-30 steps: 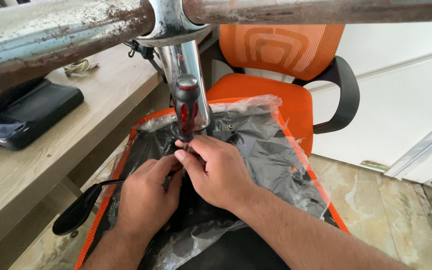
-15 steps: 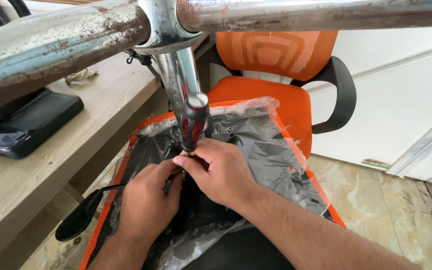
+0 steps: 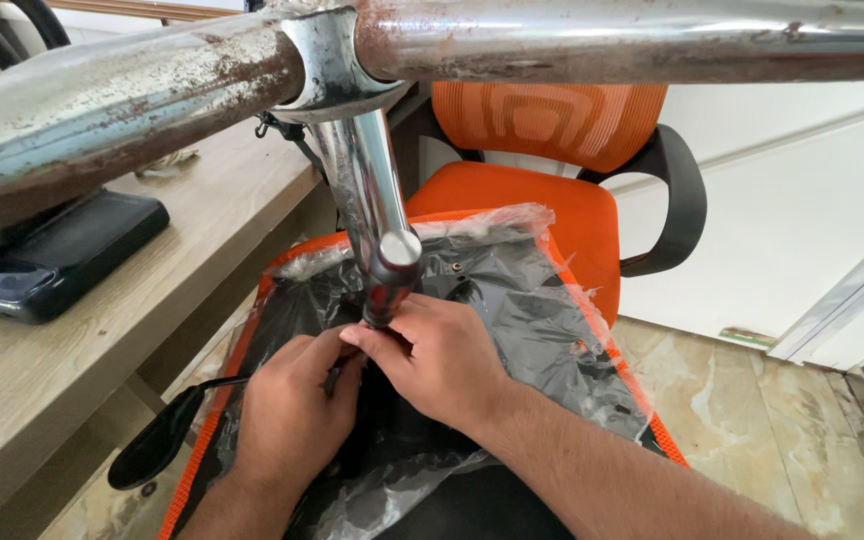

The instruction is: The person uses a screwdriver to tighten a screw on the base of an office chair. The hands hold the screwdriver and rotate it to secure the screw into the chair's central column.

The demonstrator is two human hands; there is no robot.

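A screwdriver (image 3: 392,272) with a red and black handle stands nearly upright, its butt end toward me. My right hand (image 3: 447,362) grips the lower part of the handle. My left hand (image 3: 287,420) is closed just beside it, around the end of a thin black stalk that leads out to a black oval mirror (image 3: 157,450) at the lower left. The screwdriver tip and the spot it touches are hidden between my fingers. Both hands rest over a black part wrapped in clear plastic film (image 3: 512,300), which lies on an orange mesh seat (image 3: 642,415).
A rusty chrome bar and stem (image 3: 352,150) cross the top of the view, close to the camera. A wooden desk (image 3: 102,340) on the left holds a black flat device (image 3: 62,255). Behind stand an orange office chair (image 3: 552,130) and a white wall; marble floor lies to the right.
The view has shifted closer and lower. The screwdriver handle has tipped more toward me, so its end cap now shows. Both hands keep their hold in the same place.
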